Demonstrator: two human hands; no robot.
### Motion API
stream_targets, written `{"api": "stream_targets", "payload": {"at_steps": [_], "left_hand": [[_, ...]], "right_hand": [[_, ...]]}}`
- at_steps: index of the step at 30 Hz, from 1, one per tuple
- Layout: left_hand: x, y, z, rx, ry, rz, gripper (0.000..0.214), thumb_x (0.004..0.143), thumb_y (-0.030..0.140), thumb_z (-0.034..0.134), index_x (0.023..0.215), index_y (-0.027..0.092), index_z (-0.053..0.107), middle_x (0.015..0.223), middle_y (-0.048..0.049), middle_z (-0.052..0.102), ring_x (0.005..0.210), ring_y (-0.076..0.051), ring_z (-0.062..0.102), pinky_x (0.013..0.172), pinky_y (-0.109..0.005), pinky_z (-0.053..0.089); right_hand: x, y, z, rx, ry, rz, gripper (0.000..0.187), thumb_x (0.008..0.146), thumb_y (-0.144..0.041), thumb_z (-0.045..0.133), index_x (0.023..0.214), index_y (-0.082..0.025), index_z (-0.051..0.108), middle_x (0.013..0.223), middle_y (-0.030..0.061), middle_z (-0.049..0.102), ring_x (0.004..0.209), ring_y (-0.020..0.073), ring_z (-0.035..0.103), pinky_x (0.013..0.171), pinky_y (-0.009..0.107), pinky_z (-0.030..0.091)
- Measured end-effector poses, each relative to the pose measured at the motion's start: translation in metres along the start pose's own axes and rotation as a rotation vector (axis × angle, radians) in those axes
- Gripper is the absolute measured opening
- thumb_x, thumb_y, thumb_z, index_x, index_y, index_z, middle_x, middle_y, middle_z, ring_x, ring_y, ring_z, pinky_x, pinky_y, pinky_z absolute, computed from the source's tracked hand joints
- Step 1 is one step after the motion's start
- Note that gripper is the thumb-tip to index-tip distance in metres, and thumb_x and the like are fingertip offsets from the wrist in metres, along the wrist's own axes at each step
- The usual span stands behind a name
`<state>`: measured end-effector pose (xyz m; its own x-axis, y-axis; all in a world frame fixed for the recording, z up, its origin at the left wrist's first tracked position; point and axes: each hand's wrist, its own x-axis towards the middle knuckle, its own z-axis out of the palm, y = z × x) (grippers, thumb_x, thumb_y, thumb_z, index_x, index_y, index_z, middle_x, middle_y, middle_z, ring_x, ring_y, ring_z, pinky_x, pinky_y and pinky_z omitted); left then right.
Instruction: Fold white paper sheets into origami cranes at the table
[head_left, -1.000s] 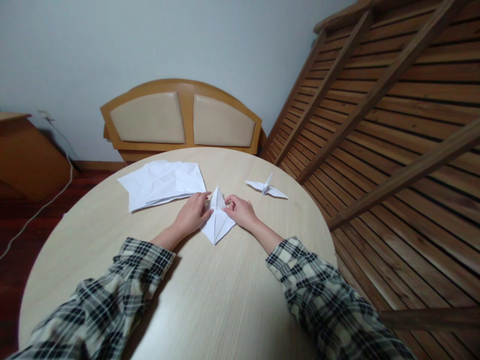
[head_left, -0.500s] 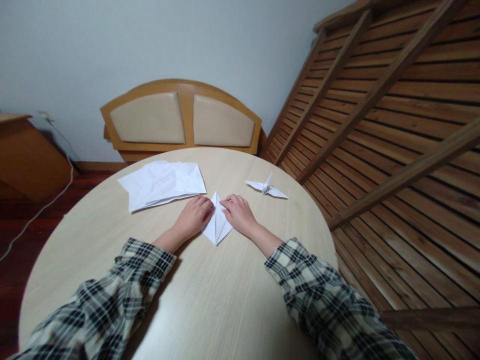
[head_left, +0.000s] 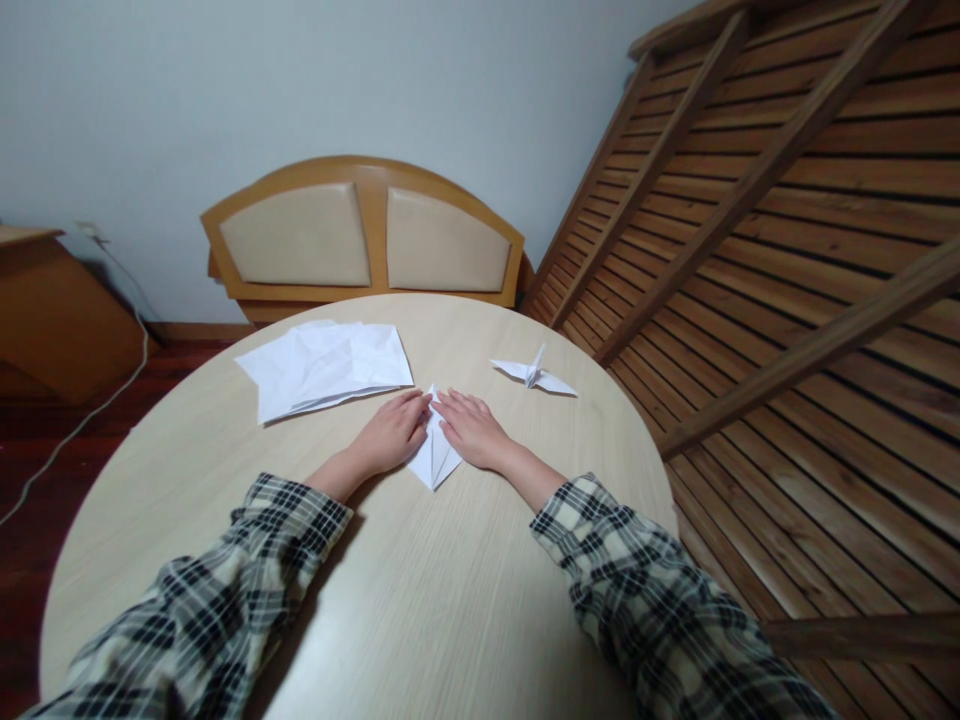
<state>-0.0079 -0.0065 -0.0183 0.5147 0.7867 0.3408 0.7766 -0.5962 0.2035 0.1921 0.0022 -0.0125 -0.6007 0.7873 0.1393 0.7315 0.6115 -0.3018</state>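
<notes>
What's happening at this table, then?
A person in black-and-cream plaid sleeves has both bare hands on a folded, pointed piece of white paper on a round, pale wood-grain table. The left grip covers its left side, the right grip its right; whether either pinches it is hard to tell. Creased white paper sheets lie beyond the left grip, and a folded white paper crane sits beyond the right, untouched.

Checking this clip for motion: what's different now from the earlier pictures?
The left hand and right hand have closed in over the folded paper, the right hand now lying flatter across it. The paper stack and paper crane stayed put on the table.
</notes>
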Motion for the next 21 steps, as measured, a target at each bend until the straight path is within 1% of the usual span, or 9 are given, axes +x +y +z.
{"api": "stream_targets", "payload": {"at_steps": [2, 4, 6, 8, 11, 14, 16, 18, 21], "left_hand": [[0.002, -0.001, 0.001, -0.007, -0.029, -0.019, 0.046, 0.089, 0.023, 0.043, 0.130, 0.005, 0.051, 0.136, -0.0211, 0.057, 0.134, -0.031, 0.045, 0.113, -0.050, 0.037], [0.005, -0.002, 0.002, -0.016, -0.047, -0.035, 0.048, 0.088, 0.025, 0.043, 0.132, 0.006, 0.050, 0.139, -0.0207, 0.055, 0.136, -0.032, 0.043, 0.114, -0.051, 0.035], [0.007, -0.003, 0.002, -0.019, -0.064, -0.048, 0.050, 0.087, 0.027, 0.043, 0.133, 0.007, 0.048, 0.141, -0.0202, 0.053, 0.136, -0.032, 0.042, 0.114, -0.052, 0.034], [0.009, -0.004, 0.002, -0.013, -0.083, -0.054, 0.052, 0.086, 0.028, 0.044, 0.133, 0.007, 0.046, 0.142, -0.0201, 0.052, 0.137, -0.032, 0.042, 0.114, -0.051, 0.033], [0.012, -0.006, 0.001, -0.004, -0.111, -0.035, 0.046, 0.085, 0.028, 0.044, 0.125, 0.007, 0.051, 0.143, -0.0214, 0.051, 0.137, -0.033, 0.040, 0.115, -0.050, 0.032], [0.014, -0.007, 0.000, -0.021, -0.116, -0.016, 0.038, 0.084, 0.028, 0.044, 0.115, 0.009, 0.054, 0.141, -0.0214, 0.052, 0.136, -0.034, 0.041, 0.115, -0.052, 0.031], [0.015, -0.007, 0.000, -0.030, -0.111, -0.016, 0.036, 0.085, 0.029, 0.044, 0.114, 0.010, 0.054, 0.139, -0.0215, 0.053, 0.136, -0.035, 0.041, 0.114, -0.054, 0.032], [0.015, -0.005, -0.001, -0.021, -0.107, -0.017, 0.038, 0.086, 0.029, 0.044, 0.117, 0.009, 0.053, 0.140, -0.0224, 0.052, 0.136, -0.035, 0.041, 0.114, -0.053, 0.032], [0.012, -0.001, -0.003, 0.023, -0.096, -0.011, 0.044, 0.088, 0.031, 0.044, 0.126, 0.008, 0.048, 0.141, -0.0215, 0.052, 0.137, -0.034, 0.040, 0.115, -0.051, 0.032]], "right_hand": [[0.000, -0.001, 0.000, -0.013, -0.010, 0.003, 0.048, 0.101, -0.028, 0.034, 0.148, -0.020, 0.041, 0.158, 0.0072, 0.034, 0.148, 0.0233, 0.024, 0.120, 0.047, 0.017], [0.001, -0.002, -0.001, -0.033, -0.007, 0.000, 0.048, 0.101, -0.028, 0.035, 0.147, -0.019, 0.042, 0.158, 0.0083, 0.034, 0.147, 0.0243, 0.027, 0.119, 0.047, 0.019], [0.003, -0.004, -0.004, -0.050, 0.012, -0.007, 0.046, 0.099, -0.027, 0.039, 0.144, -0.017, 0.045, 0.154, 0.0097, 0.040, 0.143, 0.0257, 0.034, 0.116, 0.047, 0.024], [0.006, -0.004, -0.008, -0.049, 0.040, -0.019, 0.044, 0.096, -0.025, 0.043, 0.139, -0.017, 0.051, 0.147, 0.0103, 0.049, 0.136, 0.0262, 0.041, 0.112, 0.046, 0.028], [0.011, -0.003, -0.010, -0.024, 0.060, -0.025, 0.040, 0.094, -0.023, 0.046, 0.132, -0.018, 0.055, 0.141, 0.0094, 0.055, 0.131, 0.0249, 0.045, 0.110, 0.046, 0.030], [0.014, 0.000, -0.008, 0.001, 0.033, -0.004, 0.041, 0.094, -0.023, 0.044, 0.134, -0.017, 0.052, 0.146, 0.0107, 0.050, 0.139, 0.0247, 0.037, 0.114, 0.047, 0.024], [0.015, 0.002, -0.005, 0.014, 0.004, 0.008, 0.044, 0.095, -0.024, 0.043, 0.138, -0.016, 0.049, 0.150, 0.0118, 0.045, 0.145, 0.0256, 0.029, 0.118, 0.048, 0.018], [0.015, 0.002, -0.003, 0.021, -0.011, 0.007, 0.046, 0.096, -0.026, 0.042, 0.140, -0.014, 0.046, 0.153, 0.0122, 0.042, 0.147, 0.0260, 0.026, 0.120, 0.050, 0.013], [0.013, 0.002, -0.002, 0.019, -0.011, 0.005, 0.047, 0.098, -0.030, 0.041, 0.142, -0.015, 0.044, 0.154, 0.0113, 0.041, 0.147, 0.0252, 0.025, 0.121, 0.052, 0.011]]}}
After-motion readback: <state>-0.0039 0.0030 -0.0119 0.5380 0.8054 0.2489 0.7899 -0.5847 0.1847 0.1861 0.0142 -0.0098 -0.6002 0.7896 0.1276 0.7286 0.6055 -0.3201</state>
